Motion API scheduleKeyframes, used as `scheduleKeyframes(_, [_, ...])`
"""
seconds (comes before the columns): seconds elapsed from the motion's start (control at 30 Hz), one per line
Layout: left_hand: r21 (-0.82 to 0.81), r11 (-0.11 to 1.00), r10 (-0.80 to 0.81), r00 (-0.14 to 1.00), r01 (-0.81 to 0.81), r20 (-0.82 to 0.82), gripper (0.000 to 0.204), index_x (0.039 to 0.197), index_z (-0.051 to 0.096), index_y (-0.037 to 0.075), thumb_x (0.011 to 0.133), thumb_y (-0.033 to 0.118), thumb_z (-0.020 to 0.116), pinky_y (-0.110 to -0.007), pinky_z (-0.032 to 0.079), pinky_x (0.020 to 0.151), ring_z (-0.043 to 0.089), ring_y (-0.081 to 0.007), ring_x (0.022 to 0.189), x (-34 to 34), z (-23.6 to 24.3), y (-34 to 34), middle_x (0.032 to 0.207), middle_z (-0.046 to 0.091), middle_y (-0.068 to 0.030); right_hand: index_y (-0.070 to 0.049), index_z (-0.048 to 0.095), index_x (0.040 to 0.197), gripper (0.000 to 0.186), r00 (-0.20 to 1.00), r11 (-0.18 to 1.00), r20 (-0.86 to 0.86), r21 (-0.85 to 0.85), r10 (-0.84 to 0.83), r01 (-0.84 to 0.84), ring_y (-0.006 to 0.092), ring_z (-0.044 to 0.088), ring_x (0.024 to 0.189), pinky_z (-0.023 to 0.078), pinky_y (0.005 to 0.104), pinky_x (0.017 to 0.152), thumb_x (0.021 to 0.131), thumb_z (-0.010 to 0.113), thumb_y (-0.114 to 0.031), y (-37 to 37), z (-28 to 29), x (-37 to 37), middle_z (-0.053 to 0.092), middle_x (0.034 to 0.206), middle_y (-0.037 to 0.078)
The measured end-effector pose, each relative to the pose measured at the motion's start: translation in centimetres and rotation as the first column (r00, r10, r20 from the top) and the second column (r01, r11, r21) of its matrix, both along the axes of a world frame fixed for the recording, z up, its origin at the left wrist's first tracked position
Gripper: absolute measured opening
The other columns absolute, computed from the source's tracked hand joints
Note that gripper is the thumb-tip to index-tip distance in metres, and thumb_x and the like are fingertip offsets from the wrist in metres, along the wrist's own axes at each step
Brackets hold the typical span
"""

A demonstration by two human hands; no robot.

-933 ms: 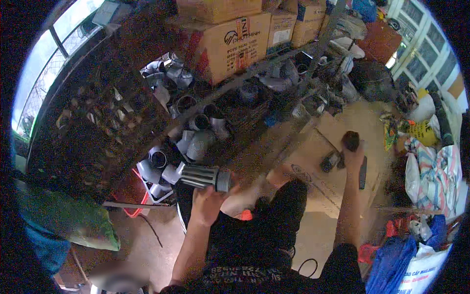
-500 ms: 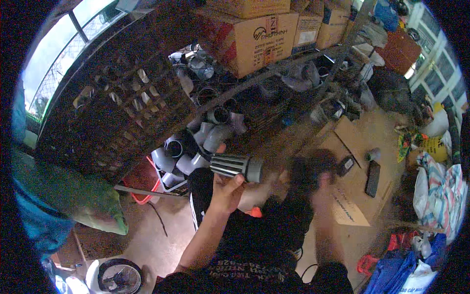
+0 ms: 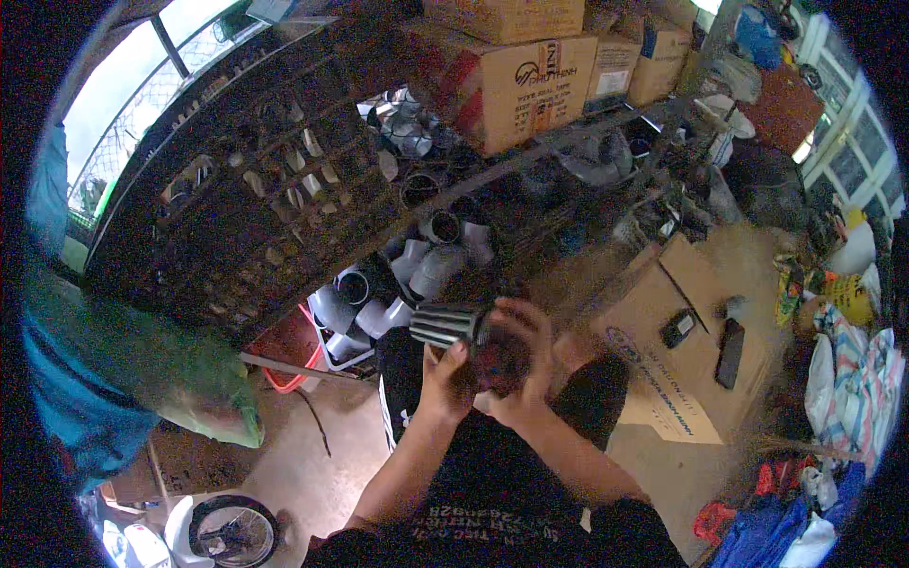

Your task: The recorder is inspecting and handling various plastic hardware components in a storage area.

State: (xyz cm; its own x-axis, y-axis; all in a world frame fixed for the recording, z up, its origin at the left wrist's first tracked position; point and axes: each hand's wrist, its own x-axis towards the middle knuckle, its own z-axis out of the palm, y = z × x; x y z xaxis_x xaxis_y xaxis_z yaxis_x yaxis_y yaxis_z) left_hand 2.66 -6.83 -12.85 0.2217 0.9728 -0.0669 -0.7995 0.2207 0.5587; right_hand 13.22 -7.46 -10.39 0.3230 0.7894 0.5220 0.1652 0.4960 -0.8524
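Note:
My left hand [image 3: 445,383] is closed round a grey ribbed plastic pipe fitting [image 3: 440,325] with long slots along its side. The fitting lies on its side above my lap, its slotted end pointing left. My right hand [image 3: 525,346] is curled round a dark, round, reddish-black thing [image 3: 502,364] at the fitting's right end. Motion blur hides what kind of thing it is, and whether it touches the fitting. Just beyond my hands, grey pipe elbows [image 3: 437,270] are heaped in a crate.
A dark rack of small compartments [image 3: 275,199] stands at the left, with cardboard boxes [image 3: 540,90] on a shelf ahead. On flattened cardboard [image 3: 653,398] at the right lie a black box-shaped item [image 3: 678,328] and a dark oblong block [image 3: 729,352]. A red basin [image 3: 289,355] sits left.
My right hand has come in from the right to the fitting's end, with a dark round thing now in it. My left hand still holds the fitting. The view has shifted slightly.

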Motion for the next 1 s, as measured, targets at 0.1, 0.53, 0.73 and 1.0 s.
scheduleKeyframes(0.1, [0.038,0.999,0.004,0.996,-0.001,-0.09,0.052,0.115,0.042,0.007,0.069,0.003,0.068,-0.034,0.044,0.085,0.055,-0.0193,0.096,0.2,-0.6,-0.6,0.104,0.055,-0.0065,0.001,0.053,0.102,0.041,0.758,0.895,-0.524,0.017,0.388,-0.446,0.0264,0.051,0.094,0.037,0.0363,0.089,0.081,0.058,-0.033,0.3,0.0,2.1,0.057,0.102,0.014])
scheduleKeyframes(0.53, [-0.098,0.992,-0.08,0.996,0.082,0.03,0.053,0.115,0.045,0.006,0.071,0.02,0.07,-0.036,0.044,0.085,0.054,-0.0199,0.098,0.6,-0.5,-0.7,0.107,0.055,-0.0067,-0.002,0.04,0.119,0.048,0.992,1.0,0.127,-0.027,0.006,-0.003,0.0259,0.048,0.103,0.038,0.0378,0.089,0.078,0.06,-0.018,-0.8,-1.7,2.6,0.046,0.112,0.014])
scheduleKeyframes(0.73, [0.073,0.991,-0.113,0.994,0.113,-0.002,0.05,0.114,0.047,0.005,0.072,0.017,0.069,-0.037,0.042,0.088,0.053,-0.0227,0.101,0.1,1.7,0.8,0.107,0.056,-0.0076,-0.003,0.041,0.113,0.045,0.907,0.904,0.131,-0.106,-0.4,0.413,0.0256,0.05,0.095,0.039,0.0374,0.086,0.075,0.061,-0.016,-0.6,0.1,1.7,0.048,0.105,0.013])
scheduleKeyframes(1.0, [-0.067,0.986,-0.149,0.985,0.155,0.09,0.046,0.111,0.049,0.006,0.074,0.024,0.069,-0.038,0.048,0.081,0.057,-0.0212,0.096,-0.6,-0.5,0.6,0.106,0.057,-0.0064,-0.005,0.058,0.094,0.033,0.779,0.984,0.605,0.041,-0.163,0.174,0.0354,0.056,0.085,0.045,0.0409,0.074,0.066,0.064,-0.022,-2.5,2.4,2.9,0.056,0.094,0.014])
